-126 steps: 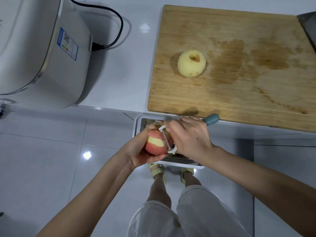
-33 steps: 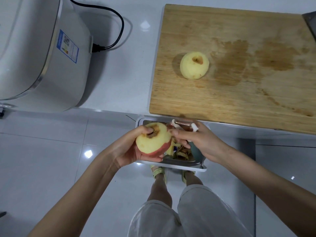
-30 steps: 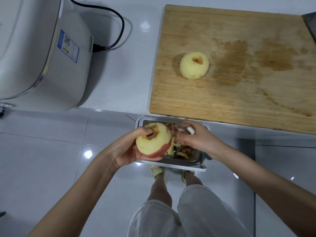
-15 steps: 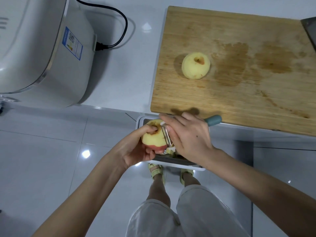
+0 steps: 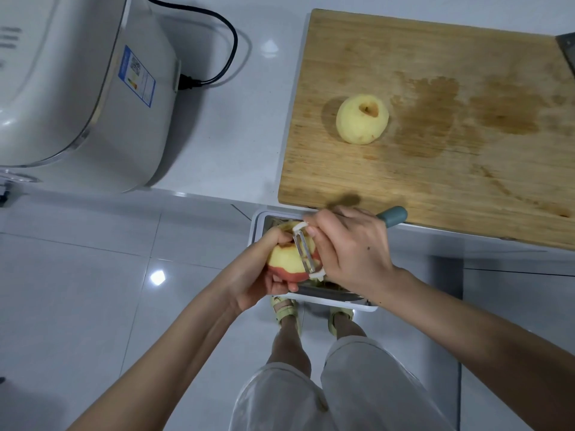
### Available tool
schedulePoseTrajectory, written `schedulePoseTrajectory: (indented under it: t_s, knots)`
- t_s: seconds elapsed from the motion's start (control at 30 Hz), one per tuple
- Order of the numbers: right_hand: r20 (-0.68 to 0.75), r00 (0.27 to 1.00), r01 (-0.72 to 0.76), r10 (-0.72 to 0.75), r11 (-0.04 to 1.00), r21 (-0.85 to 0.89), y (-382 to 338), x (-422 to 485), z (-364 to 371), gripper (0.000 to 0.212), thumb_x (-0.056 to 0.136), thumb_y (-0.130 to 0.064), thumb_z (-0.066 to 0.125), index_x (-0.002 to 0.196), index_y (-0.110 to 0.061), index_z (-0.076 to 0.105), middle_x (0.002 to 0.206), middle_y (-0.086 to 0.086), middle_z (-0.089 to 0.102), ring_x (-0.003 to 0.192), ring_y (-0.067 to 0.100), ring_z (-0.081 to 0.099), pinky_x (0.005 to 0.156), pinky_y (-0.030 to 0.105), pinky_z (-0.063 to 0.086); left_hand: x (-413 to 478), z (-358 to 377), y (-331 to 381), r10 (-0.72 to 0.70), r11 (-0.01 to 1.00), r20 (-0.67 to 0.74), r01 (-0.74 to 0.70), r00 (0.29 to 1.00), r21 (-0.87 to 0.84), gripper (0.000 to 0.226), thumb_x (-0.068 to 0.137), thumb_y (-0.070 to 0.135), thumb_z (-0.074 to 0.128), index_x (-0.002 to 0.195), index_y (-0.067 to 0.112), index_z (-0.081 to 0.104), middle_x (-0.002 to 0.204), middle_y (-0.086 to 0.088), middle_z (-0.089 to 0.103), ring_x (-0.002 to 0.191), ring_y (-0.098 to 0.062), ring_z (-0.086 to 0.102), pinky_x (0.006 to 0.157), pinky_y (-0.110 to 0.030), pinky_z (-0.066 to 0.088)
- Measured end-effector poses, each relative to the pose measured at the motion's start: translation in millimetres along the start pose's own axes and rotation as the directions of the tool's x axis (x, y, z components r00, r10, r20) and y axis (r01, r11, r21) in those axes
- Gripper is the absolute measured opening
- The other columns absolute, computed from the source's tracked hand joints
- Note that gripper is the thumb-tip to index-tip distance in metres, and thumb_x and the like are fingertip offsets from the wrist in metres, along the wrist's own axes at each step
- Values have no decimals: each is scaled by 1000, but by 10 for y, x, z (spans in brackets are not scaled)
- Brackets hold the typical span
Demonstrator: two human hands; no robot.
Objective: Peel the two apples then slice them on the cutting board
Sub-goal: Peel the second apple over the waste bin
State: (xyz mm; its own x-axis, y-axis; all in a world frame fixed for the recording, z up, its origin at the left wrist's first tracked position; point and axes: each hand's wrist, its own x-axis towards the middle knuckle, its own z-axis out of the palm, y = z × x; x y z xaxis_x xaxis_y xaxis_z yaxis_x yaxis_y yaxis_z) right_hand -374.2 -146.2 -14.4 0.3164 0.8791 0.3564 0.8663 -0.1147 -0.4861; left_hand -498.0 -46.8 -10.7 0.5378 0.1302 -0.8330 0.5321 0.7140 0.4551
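Note:
A fully peeled pale-yellow apple [image 5: 362, 119] sits on the left part of the wooden cutting board [image 5: 435, 188]. My left hand [image 5: 258, 275] grips a second apple [image 5: 287, 262], peeled on top with red skin left around the bottom. My right hand [image 5: 348, 253] holds a peeler [image 5: 306, 251] with a teal handle; its blade lies against the right side of that apple. Both hands are over a white bin [image 5: 258, 219] below the counter edge.
A large white appliance [image 5: 77, 88] with a black power cord [image 5: 217, 57] stands on the counter at left. A dark blade edge [image 5: 567, 54] shows at the board's far right corner. My legs and feet are below, on a glossy tiled floor.
A second ago my right hand was over the bin, away from the apple. It has come back, and the peeler blade now lies on the apple's right side.

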Motion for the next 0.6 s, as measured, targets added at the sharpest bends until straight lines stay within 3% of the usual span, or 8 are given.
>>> schedulePoseTrajectory:
  t_s: [0.13, 0.2, 0.33, 0.5, 0.6]
  knots:
    - [19, 999, -46, 45, 997, 63, 116, -32, -17, 24, 90, -14, 46, 78, -4, 65, 57, 4, 59, 53, 26, 56, 45, 33, 42, 4, -37, 22, -43, 998, 8, 44, 999, -46, 18, 86, 29, 49, 87, 14, 58, 64, -4, 59, 53, -14, 52, 40, -19, 34]
    - [30, 998, -49, 48, 998, 45, 207, -54, -13, 24, 90, -14, 46, 78, -4, 63, 57, 6, 59, 53, 27, 56, 45, 33, 43, -4, -81, 34, -57, 997, 13, 57, 998, -55, 25, 75, 32, 56, 91, 13, 58, 67, -6, 59, 53, -15, 52, 37, -19, 33]
    - [44, 997, -69, 67, 997, 43, 310, -74, 29, 22, 87, -9, 46, 72, -2, 60, 57, 6, 59, 52, 26, 55, 45, 30, 41, -47, -97, 83, -68, 994, 93, 75, 993, -74, 35, 66, 31, 55, 93, 9, 58, 66, -10, 59, 40, -14, 49, 39, -17, 22]
    - [66, 993, -101, 95, 990, 97, 327, -73, 83, 16, 81, -10, 45, 72, -6, 58, 57, 2, 60, 52, 23, 57, 47, 24, 39, -38, -153, 107, -59, 992, 173, 77, 983, -97, 43, 50, 33, 68, 86, 10, 68, 74, -15, 59, 51, -20, 44, 38, -17, 28]
    - [152, 986, -83, 72, 995, 63, 319, -103, 146, 14, 72, -16, 47, 81, -12, 58, 61, 2, 63, 56, 23, 59, 52, 19, 36, -82, -114, 135, -50, 993, 287, 80, 957, -92, 49, 35, 32, 81, 79, 11, 73, 71, -13, 63, 49, -21, 50, 37, -17, 34]
